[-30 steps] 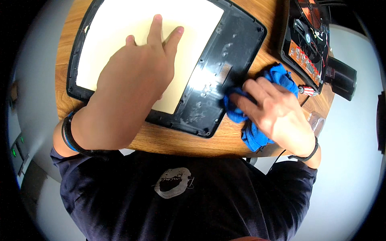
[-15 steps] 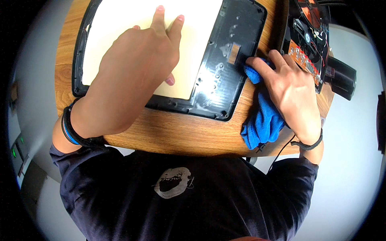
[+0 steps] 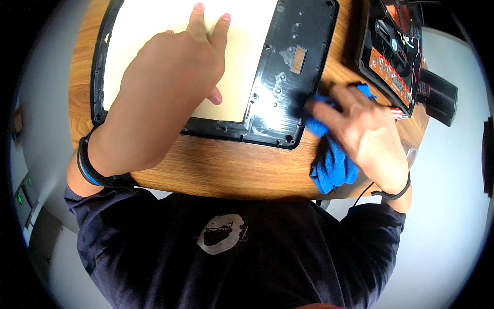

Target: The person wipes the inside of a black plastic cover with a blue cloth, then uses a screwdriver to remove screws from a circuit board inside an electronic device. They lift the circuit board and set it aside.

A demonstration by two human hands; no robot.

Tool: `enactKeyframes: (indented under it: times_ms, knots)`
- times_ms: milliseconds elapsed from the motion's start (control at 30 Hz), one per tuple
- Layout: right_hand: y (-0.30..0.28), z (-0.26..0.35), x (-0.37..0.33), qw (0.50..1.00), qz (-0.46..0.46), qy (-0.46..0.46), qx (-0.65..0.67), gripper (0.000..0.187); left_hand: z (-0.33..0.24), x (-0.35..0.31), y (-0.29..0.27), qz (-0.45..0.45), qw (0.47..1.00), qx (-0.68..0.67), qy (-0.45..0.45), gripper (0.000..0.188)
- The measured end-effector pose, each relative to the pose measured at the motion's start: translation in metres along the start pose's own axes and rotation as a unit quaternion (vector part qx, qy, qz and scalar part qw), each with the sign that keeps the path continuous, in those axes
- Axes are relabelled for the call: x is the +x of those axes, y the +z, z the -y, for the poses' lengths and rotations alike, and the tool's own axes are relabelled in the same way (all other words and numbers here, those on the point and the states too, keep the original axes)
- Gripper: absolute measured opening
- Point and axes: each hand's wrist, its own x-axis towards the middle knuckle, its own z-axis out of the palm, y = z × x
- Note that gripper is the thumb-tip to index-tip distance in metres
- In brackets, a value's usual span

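Observation:
My left hand [image 3: 172,72] lies over a pale yellow sheet [image 3: 234,98] with its fingers stretched out and spread. That sheet covers most of a black plastic panel [image 3: 288,108], whose right strip shows a shiny surface with pegs and a small rectangular window. At the panel's right edge, my right hand [image 3: 355,123], blurred by motion, grips a blue cloth [image 3: 334,167]. Part of the cloth bunches under the fingers, and the rest trails toward the table's near edge.
An opened black device housing [image 3: 383,36] with an orange circuit board [image 3: 388,74] and wires stands at the table's right side. Beside it a black block-like part [image 3: 437,98] juts past the edge. The wooden table [image 3: 221,175] has a curved near edge.
My right hand has come nearer to me with the blue cloth, moving away from the device housing. The panel has shifted slightly farther off, with my left hand still on the sheet.

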Motion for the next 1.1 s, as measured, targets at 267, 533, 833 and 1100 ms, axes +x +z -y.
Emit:
enactKeyframes:
  times_ms: [267,533,833,1100]
  knots:
    - [-0.002,0.000,0.004,0.999,0.025,-0.047,-0.003,0.035,0.002,0.003,0.000,0.014,1.000,-0.007,-0.009,0.113]
    - [-0.009,-0.006,-0.001,1.000,-0.005,-0.001,0.000,0.035,0.004,0.002,-0.004,-0.021,0.999,-0.040,0.001,0.112]
    - [-0.002,-0.005,0.003,0.995,-0.013,-0.063,0.075,0.030,0.001,0.003,-0.008,-0.017,1.000,0.008,0.000,0.113]
    - [0.004,0.011,0.015,0.995,-0.012,-0.038,0.087,0.044,-0.003,-0.001,-0.010,0.019,0.999,0.045,-0.009,0.118]
